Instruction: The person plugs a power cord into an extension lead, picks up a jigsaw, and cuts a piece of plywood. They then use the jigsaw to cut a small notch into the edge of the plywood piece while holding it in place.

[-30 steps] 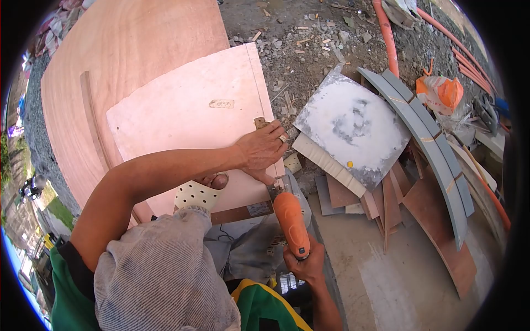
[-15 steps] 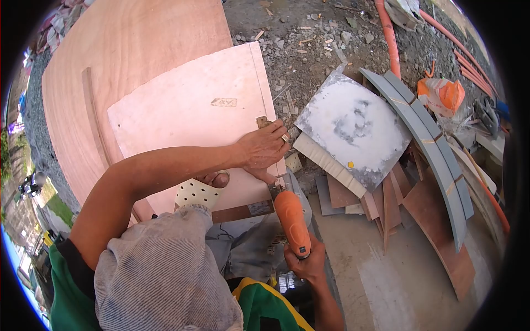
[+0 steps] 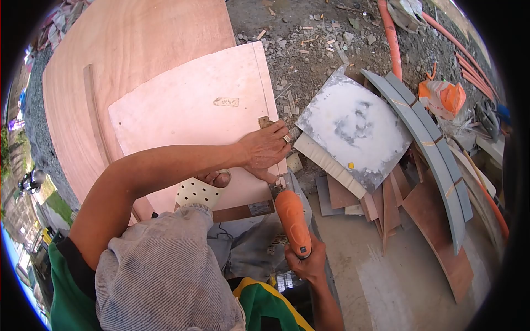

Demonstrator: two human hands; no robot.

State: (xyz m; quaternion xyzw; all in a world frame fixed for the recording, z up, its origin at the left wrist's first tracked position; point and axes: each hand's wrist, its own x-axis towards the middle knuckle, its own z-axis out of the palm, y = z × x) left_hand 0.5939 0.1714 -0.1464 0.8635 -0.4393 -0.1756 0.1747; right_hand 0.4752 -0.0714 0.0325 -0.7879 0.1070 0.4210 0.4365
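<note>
A pale pink plywood sheet lies over a larger tan sheet. My left hand presses on its right edge, fingers bent around a small brown wooden strip, thumb pointing toward the tool. My right hand is wrapped round the rear of an orange power tool. The tool's front end meets the board's right edge just below my left thumb. A foot in a perforated cream shoe rests on the board.
A white-dusted square panel lies to the right over wood offcuts. Farther right are curved grey strips, an orange bag and orange pipes. Gravel covers the ground beyond the board.
The view has shifted very slightly. Both hands and the orange tool keep nearly the same place on the board's edge.
</note>
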